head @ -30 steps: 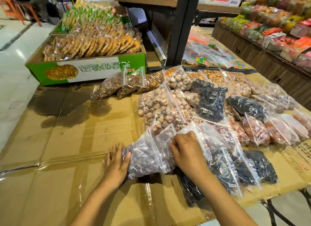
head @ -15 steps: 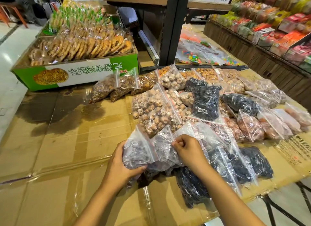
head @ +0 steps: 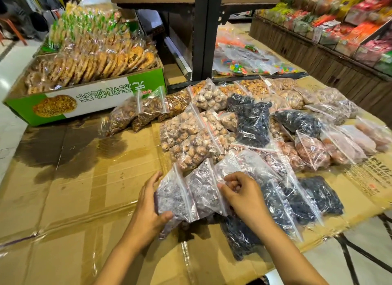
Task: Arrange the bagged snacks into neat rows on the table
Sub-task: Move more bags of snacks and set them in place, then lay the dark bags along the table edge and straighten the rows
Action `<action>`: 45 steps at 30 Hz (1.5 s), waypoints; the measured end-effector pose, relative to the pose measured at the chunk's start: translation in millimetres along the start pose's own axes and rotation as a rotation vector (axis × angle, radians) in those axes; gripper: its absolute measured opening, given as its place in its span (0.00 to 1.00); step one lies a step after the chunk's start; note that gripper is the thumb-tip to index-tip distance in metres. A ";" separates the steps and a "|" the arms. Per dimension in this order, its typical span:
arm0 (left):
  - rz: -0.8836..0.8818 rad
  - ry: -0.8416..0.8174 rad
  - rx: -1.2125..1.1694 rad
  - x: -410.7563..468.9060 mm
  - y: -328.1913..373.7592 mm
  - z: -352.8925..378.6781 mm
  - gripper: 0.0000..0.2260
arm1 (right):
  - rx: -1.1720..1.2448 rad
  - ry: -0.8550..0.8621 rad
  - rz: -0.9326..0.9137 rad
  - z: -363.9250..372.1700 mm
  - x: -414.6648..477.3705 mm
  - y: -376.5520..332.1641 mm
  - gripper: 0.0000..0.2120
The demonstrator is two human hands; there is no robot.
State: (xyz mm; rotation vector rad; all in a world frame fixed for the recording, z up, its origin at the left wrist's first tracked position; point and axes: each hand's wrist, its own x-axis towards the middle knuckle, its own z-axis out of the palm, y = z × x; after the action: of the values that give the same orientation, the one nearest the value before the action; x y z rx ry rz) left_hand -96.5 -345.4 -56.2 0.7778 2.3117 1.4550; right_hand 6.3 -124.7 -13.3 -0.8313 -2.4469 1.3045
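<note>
- Left hand (head: 151,208): you are clamping the pale purple zip bag (head: 176,196) at the near-left end of the front row on the cardboard worktop (head: 70,200).
- Right hand (head: 244,196): fingers curled, pinching the neighbouring bag (head: 204,191).
- Next, I judge: set both flat, edges aligned with the dark bags (head: 297,202) rightward.

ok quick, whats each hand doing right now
Left hand: closed on the leftmost bag of purple snacks.
Right hand: fingers curled, resting on the neighbouring bag; grip unclear.
</note>
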 end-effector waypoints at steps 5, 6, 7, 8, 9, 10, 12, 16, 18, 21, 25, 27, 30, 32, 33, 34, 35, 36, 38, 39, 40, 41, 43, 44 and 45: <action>0.060 0.103 0.022 29.1 53.2 5.3 0.47 | 0.060 0.127 0.091 -54.0 12.2 18.6 0.18; 0.051 0.092 0.041 37.2 66.3 9.0 0.47 | 0.077 0.154 0.097 -67.1 18.4 22.3 0.19; 0.042 0.078 0.070 45.9 79.3 13.5 0.47 | 0.090 0.179 0.101 -80.6 25.2 24.6 0.20; 0.039 0.063 0.111 56.0 90.6 19.1 0.45 | 0.091 0.196 0.109 -94.1 33.7 27.1 0.21; 0.046 0.051 0.154 67.6 101.1 25.5 0.44 | 0.097 0.209 0.116 -106.9 43.7 29.7 0.22; 0.051 0.040 0.188 80.5 111.2 32.4 0.43 | 0.112 0.214 0.125 -119.4 54.8 32.2 0.23; 0.030 0.018 0.237 108.1 131.7 50.9 0.43 | 0.155 0.219 0.121 -143.7 78.5 38.9 0.27; -0.098 -0.045 0.362 166.4 167.3 110.2 0.47 | 0.118 0.178 0.069 -180.7 118.4 60.3 0.29; -0.239 -0.044 0.338 195.1 174.6 141.1 0.42 | 0.111 0.158 0.074 -193.9 134.7 75.7 0.29; -0.415 -0.041 0.291 221.9 169.0 178.2 0.27 | 0.125 0.117 0.085 -212.2 155.2 102.5 0.27; -0.486 0.002 0.077 234.0 158.4 199.1 0.20 | 0.102 0.126 0.046 -243.4 182.1 129.1 0.27; -0.535 0.011 0.065 237.9 157.9 200.0 0.29 | -0.005 0.138 0.040 -257.0 203.4 137.5 0.29; -0.621 0.076 0.001 243.5 158.3 199.0 0.40 | -0.259 0.080 0.096 -269.5 244.9 146.2 0.40; -0.657 0.119 -0.067 244.5 154.3 200.8 0.42 | -0.344 -0.082 0.223 -270.2 267.2 150.7 0.53; -0.654 0.120 -0.069 244.4 150.7 203.3 0.42 | -0.321 -0.156 0.270 -269.1 275.9 154.2 0.56; -0.640 0.113 -0.058 243.5 146.5 206.6 0.44 | -0.290 -0.205 0.285 -268.3 280.4 154.4 0.53; -0.614 0.105 -0.047 242.6 141.4 209.6 0.47 | -0.280 -0.233 0.281 -267.6 283.9 155.7 0.47; -0.578 0.092 -0.042 240.0 146.3 212.2 0.50 | -0.299 -0.249 0.254 -267.3 286.0 154.6 0.41; -0.500 0.084 -0.044 234.9 160.6 215.4 0.50 | -0.384 -0.281 0.209 -266.2 288.4 153.4 0.37; -0.475 0.098 -0.045 232.7 168.2 216.6 0.47 | -0.434 -0.273 0.195 -264.0 289.5 153.2 0.38; -0.464 0.125 -0.039 231.1 171.3 217.9 0.43 | -0.479 -0.242 0.182 -260.9 290.4 153.1 0.39; -0.450 0.166 -0.028 229.6 173.5 219.2 0.42 | -0.504 -0.203 0.183 -258.0 290.7 152.0 0.39; -0.420 0.255 -0.029 225.2 177.2 223.8 0.42 | -0.498 -0.125 0.208 -252.6 291.1 153.4 0.35; -0.408 0.283 -0.049 223.3 177.2 225.9 0.42 | -0.475 -0.097 0.213 -251.8 289.6 152.4 0.34; -0.398 0.300 -0.077 220.0 179.7 227.2 0.41 | -0.443 -0.078 0.223 -251.1 290.0 154.5 0.35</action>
State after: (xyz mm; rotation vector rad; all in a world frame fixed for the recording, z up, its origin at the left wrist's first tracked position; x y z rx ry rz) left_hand -106.1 11.8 11.6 0.0657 2.4197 1.5399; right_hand -55.1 284.3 -11.0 -1.2082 -2.8217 0.8746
